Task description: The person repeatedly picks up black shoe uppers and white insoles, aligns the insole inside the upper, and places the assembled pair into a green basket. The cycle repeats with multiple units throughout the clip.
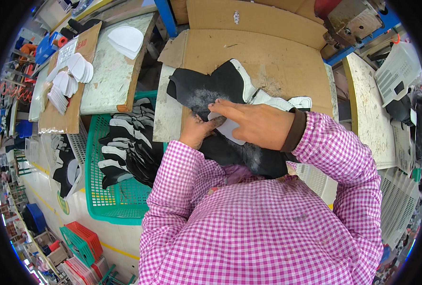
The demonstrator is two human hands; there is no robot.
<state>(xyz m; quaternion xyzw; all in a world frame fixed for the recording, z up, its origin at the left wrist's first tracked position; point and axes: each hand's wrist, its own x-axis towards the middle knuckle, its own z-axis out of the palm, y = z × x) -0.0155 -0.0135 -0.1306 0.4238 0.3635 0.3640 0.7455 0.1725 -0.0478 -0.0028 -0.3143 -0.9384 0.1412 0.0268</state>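
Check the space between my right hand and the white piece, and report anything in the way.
Nothing visible stands between them: the right hand reaches directly over the white piece. The left hand is at its left side, and the black material lies underneath.

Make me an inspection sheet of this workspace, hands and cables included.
Surface: cardboard, dark smudges in places
Work pieces: white piece on a black piece with white trim
Clutter: grey fuzz on the black piece
Hands: right hand on the white piece; left hand at its left edge
Cables: red coil far left, cable or hose unclear
Surroundings: green basket of black-and-white pieces, left; side table with white cutouts, upper left
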